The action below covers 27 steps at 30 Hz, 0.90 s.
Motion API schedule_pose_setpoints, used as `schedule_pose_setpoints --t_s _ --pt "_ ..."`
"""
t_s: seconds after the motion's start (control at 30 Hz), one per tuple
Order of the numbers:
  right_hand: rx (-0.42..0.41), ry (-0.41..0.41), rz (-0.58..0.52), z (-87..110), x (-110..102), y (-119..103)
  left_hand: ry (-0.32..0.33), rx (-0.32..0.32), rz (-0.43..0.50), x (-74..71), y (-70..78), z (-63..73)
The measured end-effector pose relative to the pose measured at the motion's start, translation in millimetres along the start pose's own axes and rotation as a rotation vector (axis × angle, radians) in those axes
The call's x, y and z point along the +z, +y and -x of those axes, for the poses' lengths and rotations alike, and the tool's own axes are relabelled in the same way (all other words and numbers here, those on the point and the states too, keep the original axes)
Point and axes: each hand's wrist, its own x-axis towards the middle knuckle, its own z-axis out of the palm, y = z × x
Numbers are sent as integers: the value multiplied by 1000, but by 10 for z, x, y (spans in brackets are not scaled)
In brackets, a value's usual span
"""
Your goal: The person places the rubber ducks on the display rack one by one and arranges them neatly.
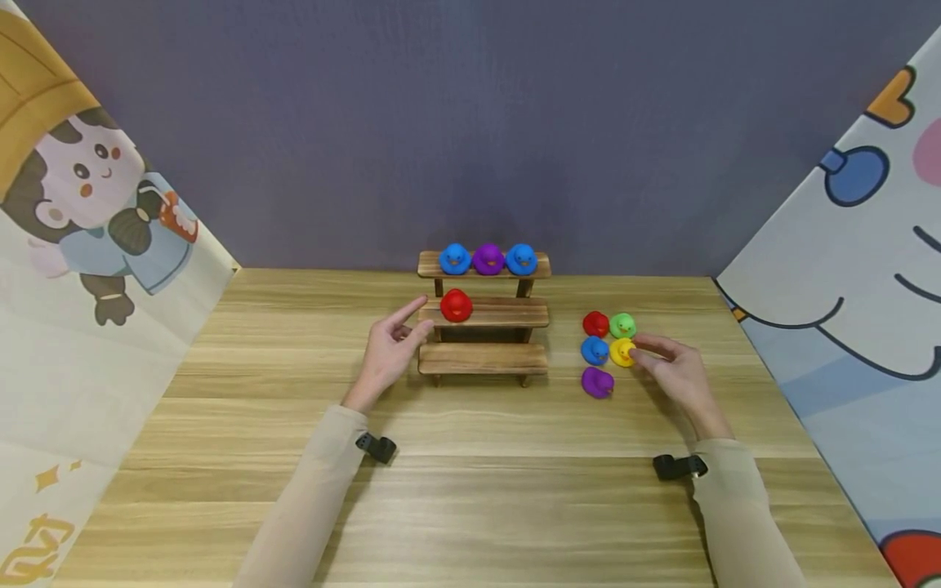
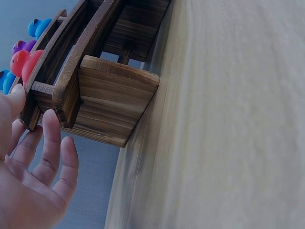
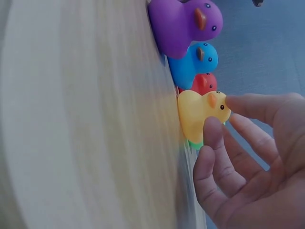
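My right hand [image 1: 672, 371] has thumb and fingertips around the head of a yellow rubber duck [image 3: 193, 114], which sits on the table among other ducks. In the right wrist view, the thumb meets the top of its head while curled fingers lie in front and behind. My left hand [image 1: 390, 347] is spread beside the left end of a three-step wooden shelf [image 1: 485, 359], thumb and forefinger apart, holding nothing. Close to those fingers, a red rubber duck [image 1: 457, 306] stands on the middle step. The top step bears a blue duck [image 1: 455, 260], a purple duck [image 1: 488, 260] and another blue duck [image 1: 522, 260].
Around the yellow duck stand a green duck [image 1: 623, 326], a red duck [image 1: 595, 324], a blue duck [image 1: 595, 351] and a purple duck [image 1: 598, 383]. Behind the wooden table [image 1: 485, 506] rises a grey wall [image 1: 470, 122]; printed panels flank both sides.
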Motion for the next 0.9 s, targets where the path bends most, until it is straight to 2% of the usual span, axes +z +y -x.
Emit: schedule_pose_setpoints --t_s 0.33,0.67,0.7,0.9 --pt "7 1 12 6 8 -5 -3 7 4 -3 13 -2" --pt "5 39 26 24 2 -44 7 -7 17 4 8 -3" --pt "7 42 26 27 -1 -50 5 -8 17 6 54 9" --pt "16 48 20 47 -21 -105 2 6 11 -4 47 16"
